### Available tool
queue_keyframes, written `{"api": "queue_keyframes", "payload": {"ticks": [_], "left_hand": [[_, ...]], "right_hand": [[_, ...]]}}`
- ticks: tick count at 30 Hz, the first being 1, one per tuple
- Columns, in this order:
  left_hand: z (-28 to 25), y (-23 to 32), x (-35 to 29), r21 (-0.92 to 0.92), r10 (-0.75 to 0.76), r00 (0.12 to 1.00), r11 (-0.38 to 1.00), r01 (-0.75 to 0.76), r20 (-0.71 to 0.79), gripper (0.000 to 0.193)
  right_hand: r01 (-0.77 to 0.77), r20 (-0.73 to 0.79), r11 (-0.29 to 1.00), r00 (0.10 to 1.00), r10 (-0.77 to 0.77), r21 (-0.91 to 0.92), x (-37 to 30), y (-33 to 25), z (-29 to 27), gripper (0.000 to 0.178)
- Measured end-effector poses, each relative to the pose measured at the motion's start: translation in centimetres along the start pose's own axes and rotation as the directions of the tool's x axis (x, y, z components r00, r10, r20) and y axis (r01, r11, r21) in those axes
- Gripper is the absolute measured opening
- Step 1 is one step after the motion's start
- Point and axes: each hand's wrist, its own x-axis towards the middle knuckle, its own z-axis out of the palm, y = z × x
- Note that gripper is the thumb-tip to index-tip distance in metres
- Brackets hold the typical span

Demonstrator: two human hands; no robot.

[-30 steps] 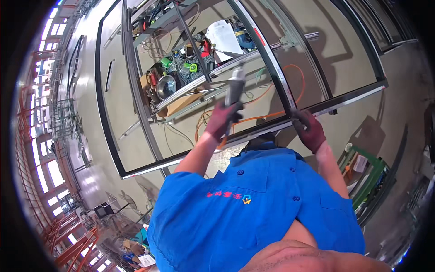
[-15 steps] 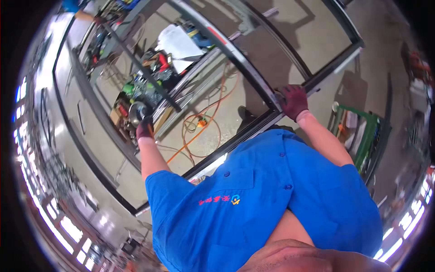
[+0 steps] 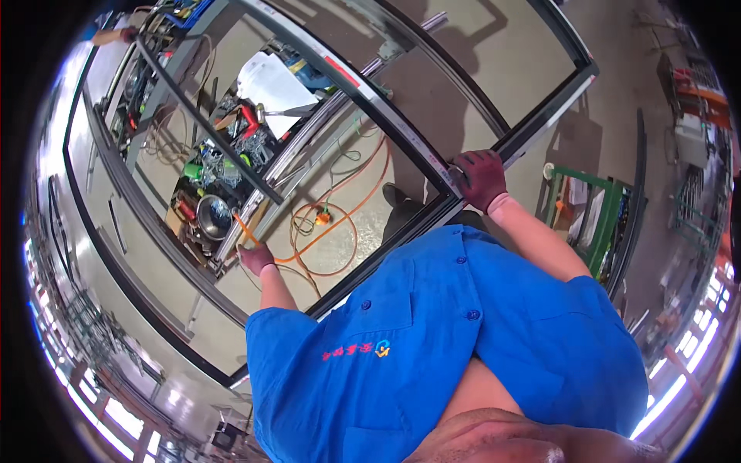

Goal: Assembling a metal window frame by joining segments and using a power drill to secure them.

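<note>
My right hand, in a dark red glove, is closed over the near corner of a large black metal frame, which lies across in front of me. My left hand, in a similar glove, is lower left, inside the frame's outline. Its fingers are curled at the lower end of a slim orange thing, whose kind I cannot make out. Beyond that hand stands a round metal bowl, beside a tray area full of small hardware and a red-handled tool.
An orange hose coils on the floor below the frame. At far left, another person's hand is at a long dark bar. White paper lies over the tools. A green metal rack stands at right.
My left hand has moved nearer to me, away from the bowl, and the slim orange thing now shows clearly. My right hand stays on the frame corner. The whole view has shifted slightly.
</note>
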Motion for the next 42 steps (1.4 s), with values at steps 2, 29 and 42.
{"api": "queue_keyframes", "payload": {"ticks": [2, 29, 42], "left_hand": [[-0.6, 1.0, -3.6, -0.025, 0.010, 0.996, 1.000, -0.013, -0.084, 0.085], [-6.6, 21.0, -38.6, -0.292, 0.427, 0.875, 0.887, -0.357, 0.228, 0.048], [-5.8, 23.0, -41.9, -0.155, 0.286, 0.952, 0.951, -0.269, 0.107, 0.042]], "right_hand": [[-0.005, 0.092, 0.999, 0.996, 0.008, -0.032, -0.2, 0.2, -0.1, 0.036], [0.460, 0.870, 0.888, 0.446, -0.210, -0.021, 9.5, 7.2, 1.7, 0.060], [0.744, 0.788, 0.566, 0.087, -0.610, 0.356, 12.4, 13.0, 1.3, 0.046]]}}
